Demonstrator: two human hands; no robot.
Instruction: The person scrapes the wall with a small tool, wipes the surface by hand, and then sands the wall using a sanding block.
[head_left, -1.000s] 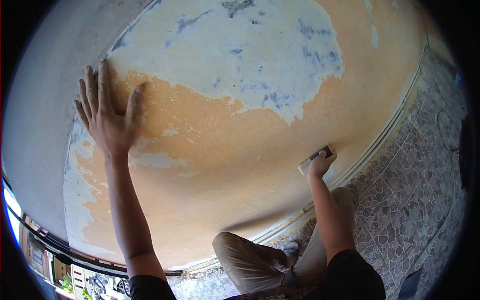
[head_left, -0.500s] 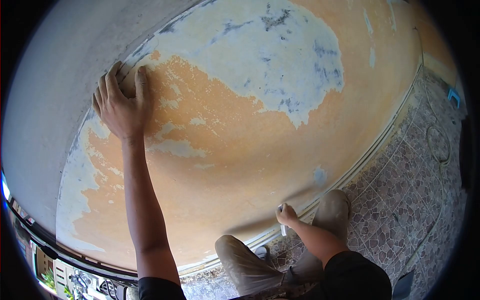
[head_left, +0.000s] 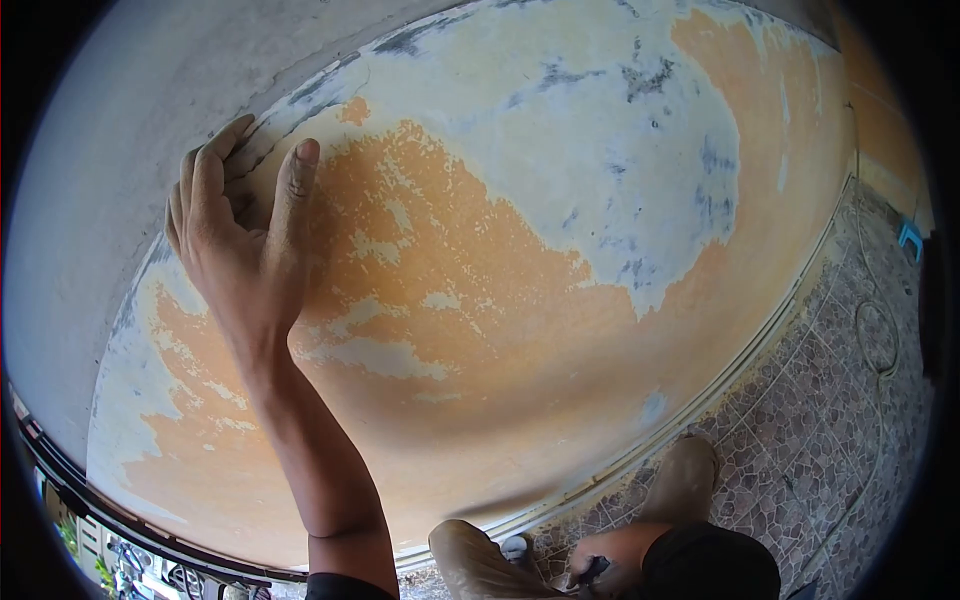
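Note:
My left hand [head_left: 240,235] reaches up to the top left edge of a wall [head_left: 470,310] with peeling orange paint. Its fingers are stretched out along the cracked edge, and the thumb stands apart from them. Nothing shows in its grip. Dust coats the fingertips. Low at the bottom, my right hand [head_left: 588,562] is curled near my lap, partly hidden by my arm. A small dark patch shows beside it, and what it holds I cannot make out. Large bare pale patches [head_left: 600,190] with grey-blue marks cover the wall's upper part.
My knees [head_left: 683,480] are close to the wall's base. Stone-patterned floor tiles [head_left: 770,450] lie at the right, with a looped cable [head_left: 877,345] and a blue object [head_left: 910,240]. A grey surface [head_left: 130,180] borders the wall at upper left.
My right hand has dropped toward my lap; the white-ended thing seen in it earlier no longer shows. My left hand's thumb has spread outward. The view has shifted slightly.

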